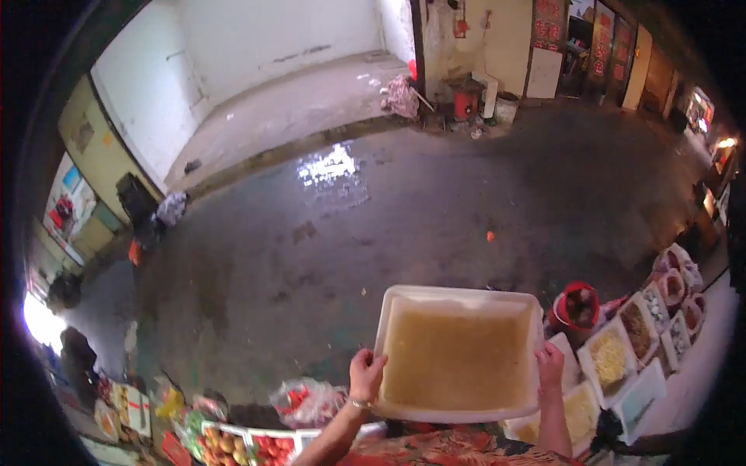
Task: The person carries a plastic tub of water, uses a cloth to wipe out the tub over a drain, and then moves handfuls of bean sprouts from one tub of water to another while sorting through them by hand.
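Observation:
Between my two hands is a large white rectangular plastic tub [460, 293] with a layer of cloudy yellowish-brown liquid [458, 357] in it. My left hand [367, 374] grips the tub's left rim, thumb on top, with a bracelet at the wrist. On the opposite side my right hand [550, 363] has its fingers closed over the right rim. The undersides of both grips are hidden. Held in front of my body, the tub hides part of the produce stand behind its near edge.
White trays of food, one with pale yellow strips [608, 359], line the right side beside a red bucket [577, 305]. Lower left are boxes of round produce [224, 446] and red vegetables [272, 449], near a clear plastic bag [311, 400]. Beyond lies a wet dark floor [373, 225].

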`<control>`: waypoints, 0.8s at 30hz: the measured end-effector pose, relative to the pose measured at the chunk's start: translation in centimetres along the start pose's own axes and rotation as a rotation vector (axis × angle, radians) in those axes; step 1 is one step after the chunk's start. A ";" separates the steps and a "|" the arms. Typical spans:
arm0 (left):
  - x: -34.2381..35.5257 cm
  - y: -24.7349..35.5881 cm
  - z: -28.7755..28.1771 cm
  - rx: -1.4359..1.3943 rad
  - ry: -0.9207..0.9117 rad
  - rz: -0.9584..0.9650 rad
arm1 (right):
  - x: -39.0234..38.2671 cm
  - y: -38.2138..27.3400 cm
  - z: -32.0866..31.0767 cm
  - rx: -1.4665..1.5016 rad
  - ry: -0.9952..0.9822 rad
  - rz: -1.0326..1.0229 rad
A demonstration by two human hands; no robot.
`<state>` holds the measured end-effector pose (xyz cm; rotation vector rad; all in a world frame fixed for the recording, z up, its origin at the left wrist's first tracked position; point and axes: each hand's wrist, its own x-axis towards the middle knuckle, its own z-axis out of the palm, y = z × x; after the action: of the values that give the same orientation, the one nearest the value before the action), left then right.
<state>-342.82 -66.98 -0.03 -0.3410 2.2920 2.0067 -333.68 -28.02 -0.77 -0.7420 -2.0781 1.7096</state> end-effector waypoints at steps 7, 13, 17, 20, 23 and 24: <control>16.3 5.8 0.0 -0.026 0.082 0.004 | 13.6 -5.5 12.3 0.155 -0.088 0.149; 33.2 11.5 1.2 0.022 0.051 0.069 | 26.9 -4.6 22.1 0.155 -0.044 0.129; 44.3 13.9 3.1 0.098 0.005 -0.013 | 34.4 -5.7 27.6 0.251 0.004 0.150; 53.6 16.1 5.3 0.081 -0.041 0.041 | 40.1 -8.0 31.5 0.243 0.067 0.184; 62.0 16.9 7.9 0.098 -0.066 0.015 | 47.1 -8.0 34.2 0.243 0.085 0.148; 64.4 17.2 8.7 0.110 -0.067 0.005 | 49.3 -8.2 34.9 0.242 0.090 0.156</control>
<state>-409.98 -63.82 2.40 -0.2566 2.3514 1.8553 -394.56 -27.56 -3.14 -0.9047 -1.7537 1.9292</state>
